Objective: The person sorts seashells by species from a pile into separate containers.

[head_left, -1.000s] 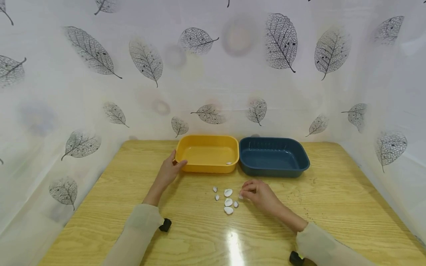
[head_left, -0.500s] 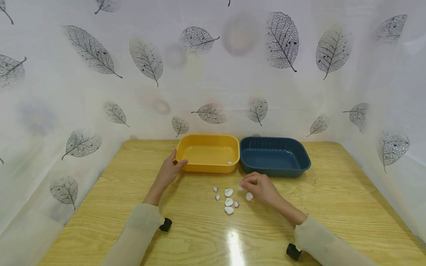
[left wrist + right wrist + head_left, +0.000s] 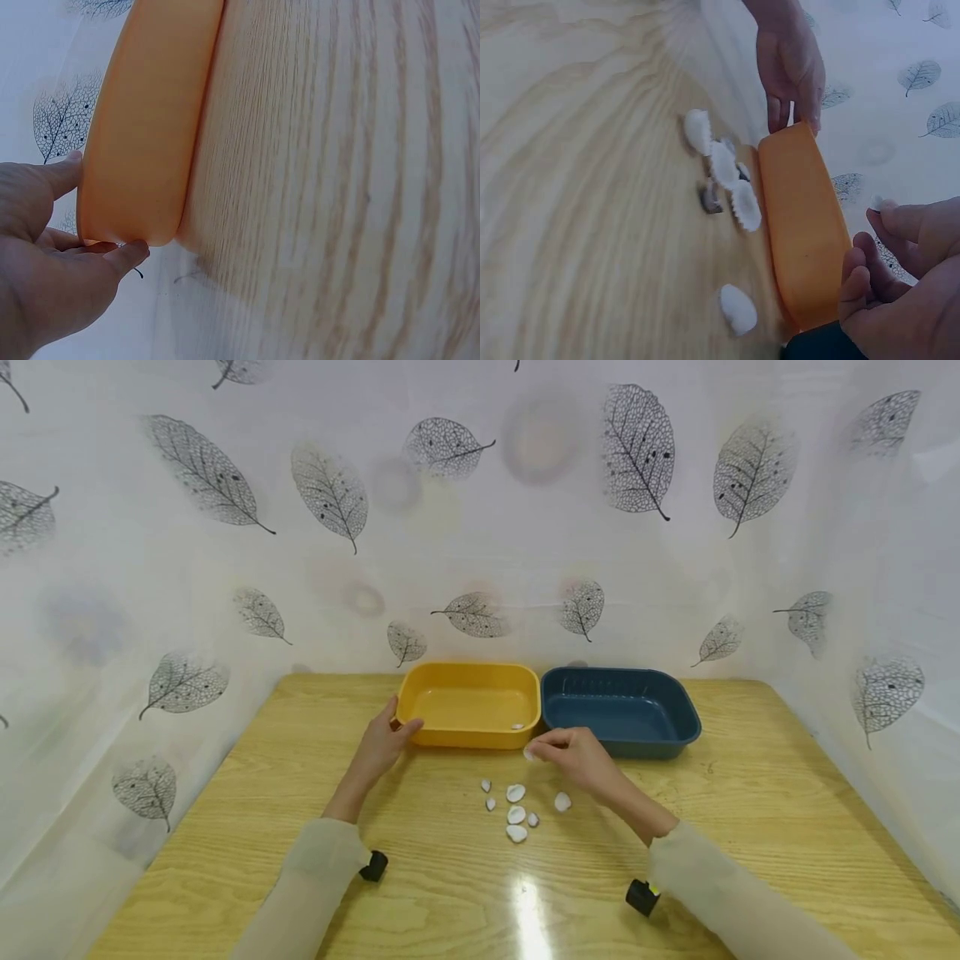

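My left hand (image 3: 377, 750) grips the left front corner of a yellow plastic tray (image 3: 468, 740). In the left wrist view its thumb lies at the rim and the fingers (image 3: 129, 256) curl against the tray's end. Between thumb and fingertips, my right hand (image 3: 588, 766) pinches a small white seashell (image 3: 529, 754), held just in front of the yellow tray. Mostly hidden by the fingers, that seashell shows only its edge. Inside the yellow tray, near its right front corner, lies one small shell (image 3: 517, 726).
Touching the yellow tray on its right is a dark blue tray (image 3: 645, 748). Several white shells (image 3: 516, 793) and small darker ones (image 3: 486, 785) lie on the wooden table (image 3: 255, 827) before the trays. One white shell (image 3: 562, 802) sits apart, under the right forearm. A leaf-print curtain (image 3: 480, 527) encloses the back.
My right hand has moved up and away from the loose shells toward the yellow tray, carrying the pinched seashell. A white shell it covered before now shows on the table. The left hand stays put.
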`<state>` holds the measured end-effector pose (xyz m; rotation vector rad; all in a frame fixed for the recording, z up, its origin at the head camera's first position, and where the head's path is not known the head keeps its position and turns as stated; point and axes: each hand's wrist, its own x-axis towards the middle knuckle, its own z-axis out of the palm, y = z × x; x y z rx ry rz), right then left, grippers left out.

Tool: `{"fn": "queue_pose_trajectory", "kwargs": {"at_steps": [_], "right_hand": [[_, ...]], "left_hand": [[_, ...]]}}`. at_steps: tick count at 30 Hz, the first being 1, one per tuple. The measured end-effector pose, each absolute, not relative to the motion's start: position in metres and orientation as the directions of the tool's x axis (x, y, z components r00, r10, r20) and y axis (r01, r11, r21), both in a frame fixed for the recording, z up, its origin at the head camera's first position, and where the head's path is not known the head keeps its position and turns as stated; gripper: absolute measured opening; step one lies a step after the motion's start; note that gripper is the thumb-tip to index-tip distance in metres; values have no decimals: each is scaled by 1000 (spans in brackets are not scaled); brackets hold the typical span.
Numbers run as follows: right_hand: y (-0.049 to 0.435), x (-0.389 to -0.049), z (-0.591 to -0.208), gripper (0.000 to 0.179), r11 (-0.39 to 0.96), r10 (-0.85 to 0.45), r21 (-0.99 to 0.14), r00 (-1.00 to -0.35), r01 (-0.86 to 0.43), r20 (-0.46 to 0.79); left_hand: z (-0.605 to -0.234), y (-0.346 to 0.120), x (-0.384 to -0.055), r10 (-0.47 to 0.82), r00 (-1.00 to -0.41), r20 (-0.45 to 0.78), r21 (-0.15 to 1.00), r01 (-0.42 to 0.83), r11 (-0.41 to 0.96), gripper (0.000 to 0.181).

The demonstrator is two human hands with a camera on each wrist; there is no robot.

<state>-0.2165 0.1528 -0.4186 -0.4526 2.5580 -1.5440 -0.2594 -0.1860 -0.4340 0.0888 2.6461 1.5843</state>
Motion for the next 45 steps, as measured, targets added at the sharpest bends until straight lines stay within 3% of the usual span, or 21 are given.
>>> {"fn": "queue_pose_trajectory", "kwargs": {"at_steps": [15,45], "right_hand": [[130,-246,-388,30,383,-311,-910,-950,-160,36],[109,-294,-397,34,319,-217,-946,-976,-64,-7]], "left_hand": [[-430,-184,-259,82,-996,-15,871,27,491,81],[-431,-184,-256,72,-997,-22,884,14,468,79]]}}
